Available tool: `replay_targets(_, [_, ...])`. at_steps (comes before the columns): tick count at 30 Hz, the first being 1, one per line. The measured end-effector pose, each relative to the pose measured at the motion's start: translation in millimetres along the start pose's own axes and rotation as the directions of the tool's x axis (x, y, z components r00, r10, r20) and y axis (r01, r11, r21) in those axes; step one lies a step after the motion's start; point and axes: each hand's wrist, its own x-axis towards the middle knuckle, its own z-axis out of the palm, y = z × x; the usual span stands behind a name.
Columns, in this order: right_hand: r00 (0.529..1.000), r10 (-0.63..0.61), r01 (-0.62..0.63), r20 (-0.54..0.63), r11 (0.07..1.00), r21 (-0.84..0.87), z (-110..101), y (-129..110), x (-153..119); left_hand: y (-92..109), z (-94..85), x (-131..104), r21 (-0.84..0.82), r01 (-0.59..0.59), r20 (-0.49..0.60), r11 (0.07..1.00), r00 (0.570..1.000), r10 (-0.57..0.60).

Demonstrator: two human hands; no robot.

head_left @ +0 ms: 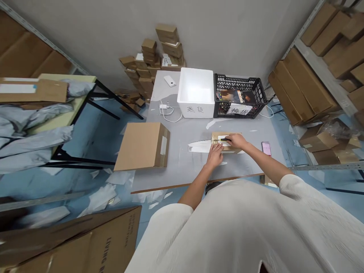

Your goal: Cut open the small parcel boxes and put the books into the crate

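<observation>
A small taped cardboard box (217, 135) lies on the grey table (182, 167) in front of me. My left hand (215, 153) rests on the box's near left part with fingers stretched out, holding nothing that I can see. A utility knife (224, 139) with a black and yellow handle is gripped in my right hand (237, 141). Its tip points left over the taped top of the box. A white paper strip (198, 146) extends left from beside the box. Fingers and knife partly hide a white label on the box's top.
A larger cardboard box (139, 146) stands on the table's left. Behind are a white foam bin (196, 109) and a black crate (257, 108) holding packages. A pink-screened phone (266, 148) lies right; a white phone (170, 80) lies back left. Paper scraps litter the floor.
</observation>
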Motion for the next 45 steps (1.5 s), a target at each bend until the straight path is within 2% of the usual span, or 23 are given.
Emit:
replay_targets(15, [0.999, -0.028, 0.029, 0.016, 0.999, -0.031, -1.5, -2.8, 11.2, 0.9, -0.1, 0.5, 0.007, 0.01, 0.008, 1.0, 1.0, -0.01])
replay_targets(20, [1.0, -0.003, 0.005, 0.025, 0.998, -0.069, -4.1, -4.3, 10.1, 0.6, -0.8, 0.6, 0.008, 0.008, 0.015, 1.0, 1.0, -0.008])
replay_targets(34, [0.999, 0.023, -0.019, 0.039, 0.997, -0.08, -6.2, 24.5, -5.7, 2.1, -5.9, -1.1, 0.021, 0.037, 0.021, 0.999, 0.999, -0.038])
replay_targets(39, [1.0, 0.017, -0.017, -0.005, 0.999, -0.028, -3.4, 20.8, -7.2, 3.5, -5.5, -0.9, 0.011, 0.04, 0.012, 0.999, 0.999, -0.04])
replay_targets(45, [1.0, 0.001, -0.001, -0.004, 0.999, -0.034, 0.0, 7.0, 0.4, 2.6, -6.0, -0.3, 0.029, 0.043, 0.026, 0.999, 0.999, -0.044])
